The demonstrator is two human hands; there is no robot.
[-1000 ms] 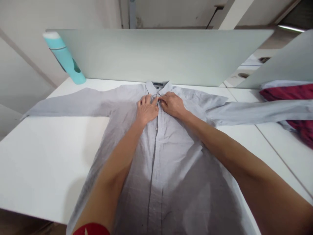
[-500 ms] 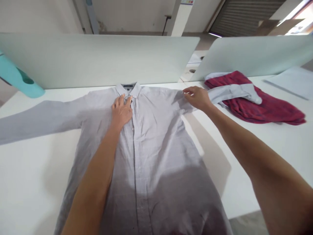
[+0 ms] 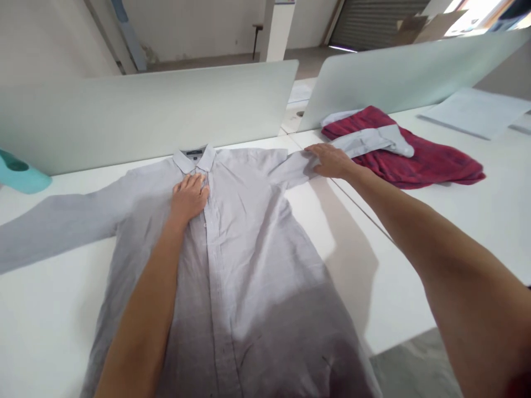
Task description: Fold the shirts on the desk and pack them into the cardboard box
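A light grey button-up shirt [image 3: 249, 243] lies front up on the white table, its collar towards the partition. My left hand [image 3: 191, 196] rests flat on the chest, beside the button placket and just under the collar [image 3: 194, 160]. Out to the right, my right hand [image 3: 329, 159] lies over the shirt's sleeve [image 3: 296, 168], fingers stretched across the cloth. Beyond that hand, the sleeve's cuff end [image 3: 400, 141] lies over a dark red garment [image 3: 435, 163]. The other sleeve [image 3: 62, 221] spreads straight out to the left.
Frosted partition panels [image 3: 166, 116] stand along the table's far edge, with a gap between them. A turquoise object with a round opening [image 3: 25, 174] is at the far left. White sheets [image 3: 477, 113] lie at the back right. A seam crosses the table [image 3: 360, 207].
My right hand has slid outward along the sleeve from near the shoulder, and its fingers have flattened. My left hand stays on the chest, its fingers closer together. The view has turned right.
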